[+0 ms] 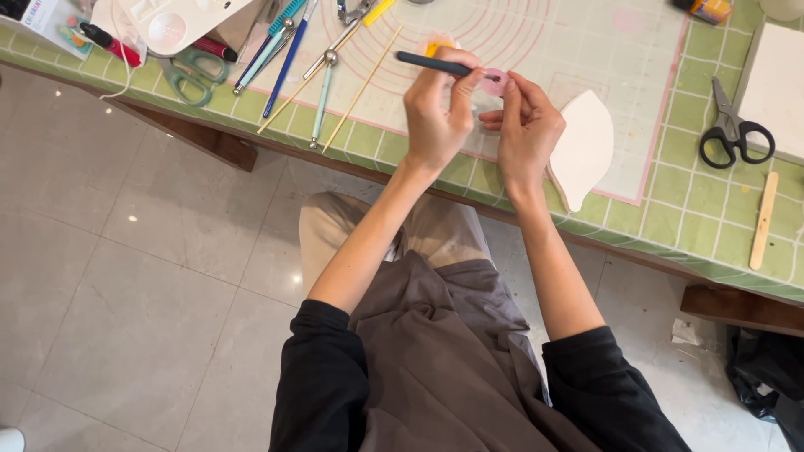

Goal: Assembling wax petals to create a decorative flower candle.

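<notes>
Tabletop (695,226): covered by a green checked cloth; tools lie spread along its far side, within reach of the seated person.
Work mat (586,50): pale, printed with pink rings, lies flat on the cloth under both hands; probably there to keep soft material from sticking.
White cut-out (584,146): curved, leaf-like slab, lies on the mat's near corner, just beside the right hand, its tip over the tabletop edge.
Left hand (435,109): grip closed around a dark slim tool (440,65), held like a pen, tip pointing right.
Right hand (528,125): fingertips pinched on a small pink piece (496,81), lifted just above the mat, seemingly to steady it for the tool.
Pink piece vs. grip: sits at the right fingertips, with the tool tip touching its left edge.
Black scissors (730,130): on the cloth, well right of the hands.
Wooden stick (764,219): flat, near the front edge, apart from everything.
</notes>
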